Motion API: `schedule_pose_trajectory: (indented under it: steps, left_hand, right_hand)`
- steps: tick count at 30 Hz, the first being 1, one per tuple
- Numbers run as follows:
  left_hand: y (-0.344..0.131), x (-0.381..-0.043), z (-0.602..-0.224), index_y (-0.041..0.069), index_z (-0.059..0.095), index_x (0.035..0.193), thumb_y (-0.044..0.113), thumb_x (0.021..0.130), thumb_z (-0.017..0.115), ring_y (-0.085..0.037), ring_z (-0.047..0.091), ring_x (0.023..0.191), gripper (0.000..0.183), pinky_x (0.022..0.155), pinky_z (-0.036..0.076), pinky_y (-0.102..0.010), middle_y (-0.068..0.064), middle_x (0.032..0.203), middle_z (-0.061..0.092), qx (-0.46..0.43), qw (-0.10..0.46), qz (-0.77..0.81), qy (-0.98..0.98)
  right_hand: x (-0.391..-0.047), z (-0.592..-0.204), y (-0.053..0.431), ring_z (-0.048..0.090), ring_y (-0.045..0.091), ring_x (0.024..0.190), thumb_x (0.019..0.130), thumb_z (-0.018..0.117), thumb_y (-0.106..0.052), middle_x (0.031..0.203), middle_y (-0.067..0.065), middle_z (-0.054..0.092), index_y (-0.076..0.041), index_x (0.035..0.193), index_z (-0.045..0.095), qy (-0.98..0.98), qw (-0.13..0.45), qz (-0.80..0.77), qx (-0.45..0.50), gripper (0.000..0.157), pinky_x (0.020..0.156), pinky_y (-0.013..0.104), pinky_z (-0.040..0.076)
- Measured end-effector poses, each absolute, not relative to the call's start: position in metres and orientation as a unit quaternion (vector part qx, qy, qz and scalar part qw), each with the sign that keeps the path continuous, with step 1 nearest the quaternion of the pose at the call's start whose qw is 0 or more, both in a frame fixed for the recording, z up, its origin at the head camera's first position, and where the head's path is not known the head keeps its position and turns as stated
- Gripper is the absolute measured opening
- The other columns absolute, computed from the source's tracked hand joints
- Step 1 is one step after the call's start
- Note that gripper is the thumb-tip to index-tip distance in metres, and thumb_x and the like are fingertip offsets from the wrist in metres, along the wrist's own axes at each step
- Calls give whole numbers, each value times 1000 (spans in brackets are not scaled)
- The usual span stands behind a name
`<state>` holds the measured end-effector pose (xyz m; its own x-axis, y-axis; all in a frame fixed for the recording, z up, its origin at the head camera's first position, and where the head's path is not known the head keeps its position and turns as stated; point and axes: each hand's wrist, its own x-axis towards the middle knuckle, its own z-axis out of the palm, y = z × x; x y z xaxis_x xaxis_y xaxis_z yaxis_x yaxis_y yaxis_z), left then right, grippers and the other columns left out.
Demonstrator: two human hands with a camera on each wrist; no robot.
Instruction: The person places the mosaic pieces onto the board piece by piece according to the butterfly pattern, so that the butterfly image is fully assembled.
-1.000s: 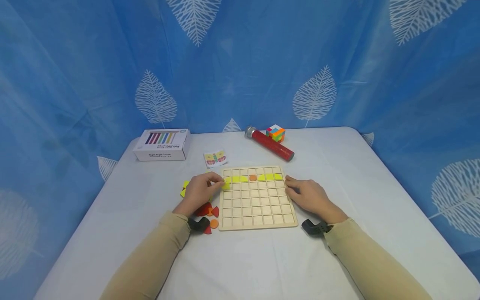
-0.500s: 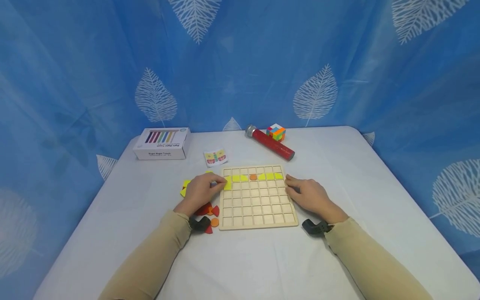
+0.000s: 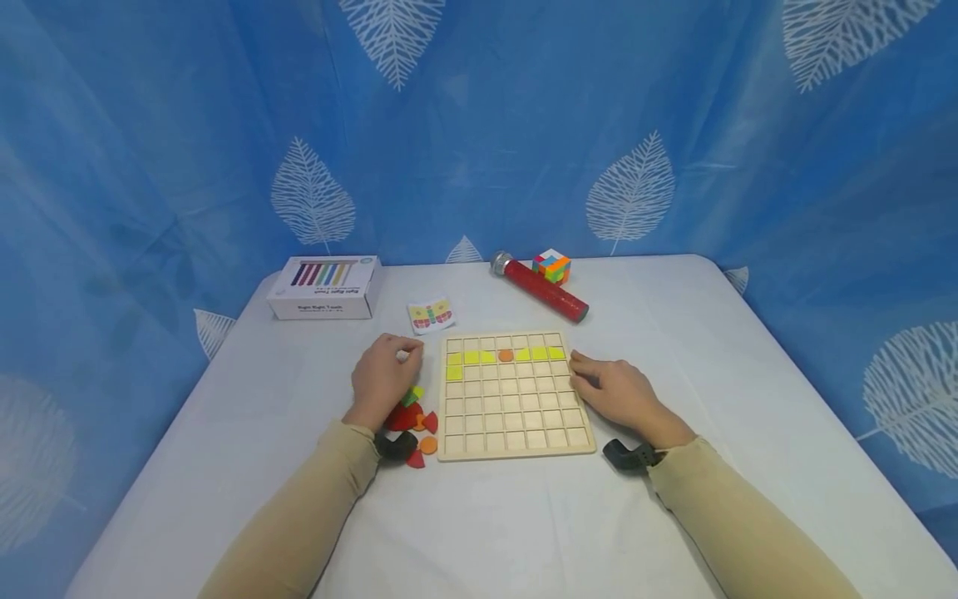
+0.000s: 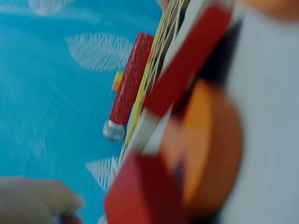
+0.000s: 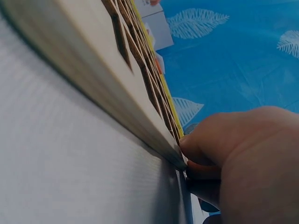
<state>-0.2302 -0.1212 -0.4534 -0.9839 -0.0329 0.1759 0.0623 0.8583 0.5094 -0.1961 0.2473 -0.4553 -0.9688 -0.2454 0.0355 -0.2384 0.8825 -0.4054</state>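
A wooden grid board (image 3: 516, 428) lies flat in front of me. Its second row from the top carries yellow pieces (image 3: 540, 353) and an orange disc (image 3: 506, 355). One yellow square (image 3: 454, 373) sits in the leftmost cell just below. My left hand (image 3: 384, 374) is off the board's left side, over the loose pieces, fingers bent; I cannot tell whether it holds a piece. Red pieces (image 3: 405, 416), a green piece (image 3: 407, 398) and another orange disc (image 3: 428, 445) lie by that wrist. With thumb and fingers, my right hand (image 5: 252, 158) grips the board's right edge.
Behind the board lies a small printed pattern card (image 3: 430, 316). Farther back are a white box (image 3: 322, 308), a red microphone (image 3: 542, 287) and a colourful puzzle cube (image 3: 552, 264). A blue leaf-print curtain (image 3: 479, 166) hangs behind the table.
My left hand has let go of the yellow square in the left column and moved left and back, off the board. My right hand stays at the board's right edge.
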Motion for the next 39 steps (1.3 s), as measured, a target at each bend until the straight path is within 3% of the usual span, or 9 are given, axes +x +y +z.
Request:
schedule_pose_trajectory:
  steps: [6,12,21,27,32,39]
  left_hand:
    - [-130,-230,-455,13,72,129,38,94,72,-23,59,89,43,71,49,-34,-7,116,63,40,66,-238,-968]
    - [-130,-229,-457,11,76,121,40,92,76,-23,58,86,41,64,46,-31,-8,109,61,41,65,-224,-972]
    - [-126,-224,-452,17,72,112,38,92,76,-23,60,85,29,76,47,-37,-3,104,71,26,57,-273,-960]
    - [-107,-216,-434,24,76,105,39,92,75,-20,61,87,19,71,42,-34,3,105,75,-15,35,-301,-953]
    - [-84,-217,-423,27,78,103,36,93,75,-19,62,91,13,73,46,-35,5,104,74,-53,6,-299,-953]
    - [-67,-224,-433,27,77,104,35,94,74,-19,63,97,13,85,51,-39,7,103,74,-64,-14,-297,-953]
  right_hand:
    - [-196,-455,247,51,36,139,103,58,-35,155,3,50,-12,145,59,971,8,-205,-127,48,108,58,44]
    - [-197,-456,249,53,37,137,103,59,-34,154,4,51,-13,144,59,970,-1,-202,-133,47,105,57,47]
    - [-196,-459,249,53,37,137,103,59,-35,153,4,52,-13,143,60,969,-4,-206,-136,46,106,57,46]
    - [-196,-457,250,53,38,137,103,58,-36,154,4,51,-13,144,59,970,-1,-204,-134,47,105,57,47]
    - [-196,-456,253,53,38,137,103,59,-35,154,4,51,-13,144,59,970,-1,-204,-133,47,105,57,47]
    - [-197,-459,251,53,37,136,102,60,-34,153,5,53,-12,143,61,966,-9,-215,-145,46,106,57,46]
